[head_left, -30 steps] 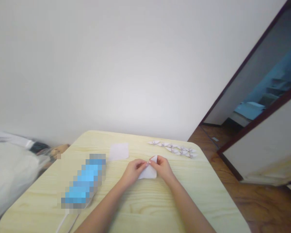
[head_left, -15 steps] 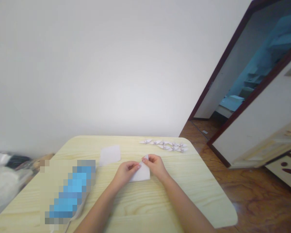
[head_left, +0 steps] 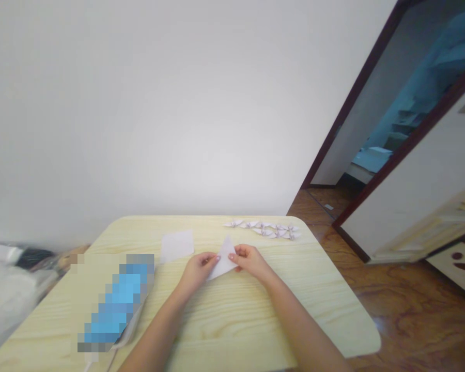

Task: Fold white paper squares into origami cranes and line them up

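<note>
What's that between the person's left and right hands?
In the head view, a white paper with a pointed top, pinched by the left hand and the right hand.

Left grip [head_left: 197,269], right grip [head_left: 251,262], paper [head_left: 224,261] between (triangular)

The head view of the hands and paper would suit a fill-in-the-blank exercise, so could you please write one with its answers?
1. The left hand and the right hand hold the same paper, which is ____ in colour.
2. The flat sheet lies nearer to the ____ hand.
3. Seen by the wearer, the small folded shapes lie to the ____ of the flat sheet.
4. The pixelated object on the table is mainly ____.

Missing words: white; left; right; blue.
</note>
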### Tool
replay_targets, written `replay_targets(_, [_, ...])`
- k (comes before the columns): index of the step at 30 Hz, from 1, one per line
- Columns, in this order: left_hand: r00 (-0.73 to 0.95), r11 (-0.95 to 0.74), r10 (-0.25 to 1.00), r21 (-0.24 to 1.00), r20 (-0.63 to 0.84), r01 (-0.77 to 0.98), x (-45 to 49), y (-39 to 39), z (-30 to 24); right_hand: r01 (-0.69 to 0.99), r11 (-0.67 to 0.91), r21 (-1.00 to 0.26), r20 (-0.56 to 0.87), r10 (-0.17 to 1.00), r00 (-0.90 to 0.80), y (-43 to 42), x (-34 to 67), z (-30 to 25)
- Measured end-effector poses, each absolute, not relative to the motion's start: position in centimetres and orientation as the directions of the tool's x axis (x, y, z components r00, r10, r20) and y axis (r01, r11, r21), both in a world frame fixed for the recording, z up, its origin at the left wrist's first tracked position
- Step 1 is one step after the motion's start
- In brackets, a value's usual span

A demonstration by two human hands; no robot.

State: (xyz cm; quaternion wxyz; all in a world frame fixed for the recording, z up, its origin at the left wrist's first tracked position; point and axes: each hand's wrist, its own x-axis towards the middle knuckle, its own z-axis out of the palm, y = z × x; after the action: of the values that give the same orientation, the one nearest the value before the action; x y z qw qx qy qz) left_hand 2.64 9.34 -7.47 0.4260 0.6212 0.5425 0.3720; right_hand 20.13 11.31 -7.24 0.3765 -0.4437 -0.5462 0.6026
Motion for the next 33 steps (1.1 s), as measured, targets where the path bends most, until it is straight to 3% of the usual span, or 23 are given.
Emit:
replay_targets(9, [0.109, 0.019, 0.994, 0.994, -0.031, 0.110, 2.7, 9.5, -7.5, 0.033, -0.102, -0.994, -0.106, 0.971, -0.213, 11.5, 20.1, -7.4])
replay_targets(15, [0.105, 0.060, 0.992, 0.996, -0.066, 0.061, 2.5, 9.6, -7.4, -0.050, -0.101, -0.994, -0.087, 0.971, -0.223, 11.6, 20.2, -7.3])
replay_targets(23, [0.231, 0.101, 0.967, 0.993, -0.111, 0.054, 2.7, 9.1, -6.4, -0.054, -0.060, -0.997, -0.057, 0.997, -0.056, 11.9, 20.4, -7.3])
replay_targets(28, [0.202, 0.074, 0.975, 0.994, -0.089, 0.078, 2.7, 9.2, -6.5, -0.090, -0.034, -0.995, -0.014, 0.976, -0.217, 11.6, 20.3, -7.1])
replay_targets(33, [0.152, 0.065, 0.986, 0.997, -0.072, 0.048, 2.6, 9.5, -6.9, -0.059, -0.025, -0.998, -0.011, 0.975, -0.221, 11.4, 20.0, -7.2])
